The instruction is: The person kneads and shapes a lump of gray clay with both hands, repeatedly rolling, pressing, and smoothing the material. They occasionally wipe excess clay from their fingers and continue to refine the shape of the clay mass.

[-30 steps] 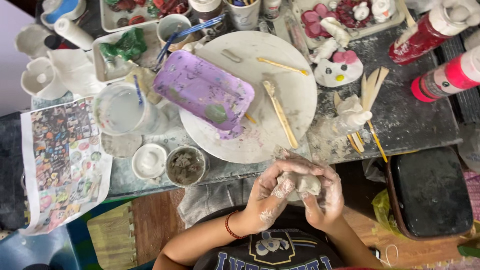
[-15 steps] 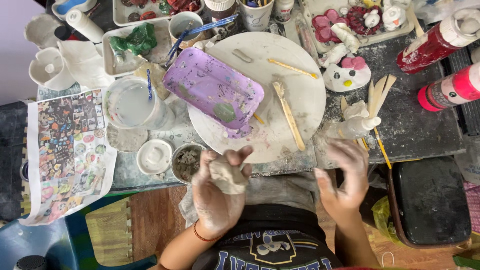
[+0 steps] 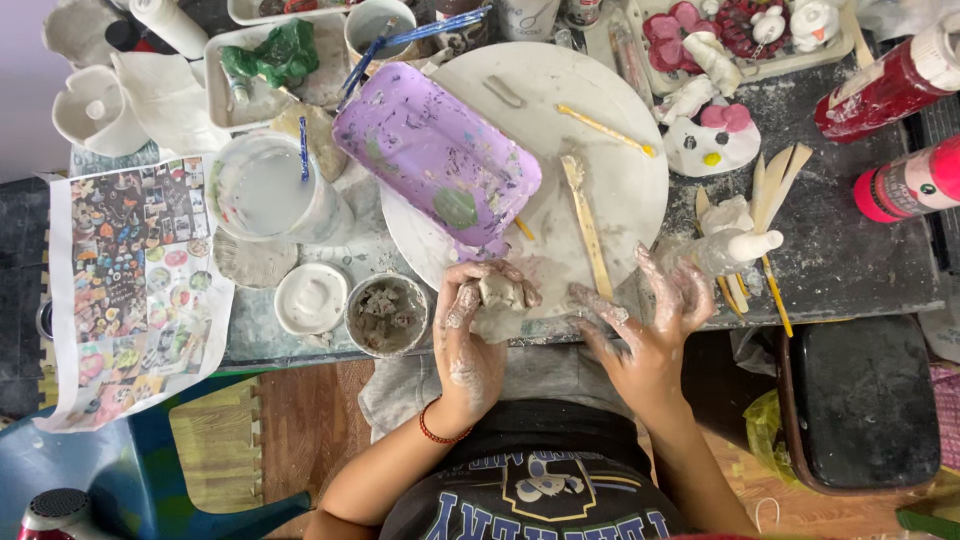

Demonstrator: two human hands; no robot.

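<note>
My left hand is curled around a lump of grey clay at the near edge of the round white board. My right hand, smeared with clay, is spread with fingers apart and holds nothing; it rests at the table's front edge just right of the board. A purple tray lies tilted on the board's left part. A wooden modelling stick lies on the board between my hands and the tray. A small cup of grey slip stands left of my left hand.
A tub of cloudy water with a blue tool and a small white dish sit at left, beside a printed picture sheet. Red and pink paint bottles lie at right. Wooden sticks and clay figures crowd the back right.
My hands came apart from in front of my body. The left hand carried the clay lump up to the board's near edge; the right hand let go and spread out at the table edge.
</note>
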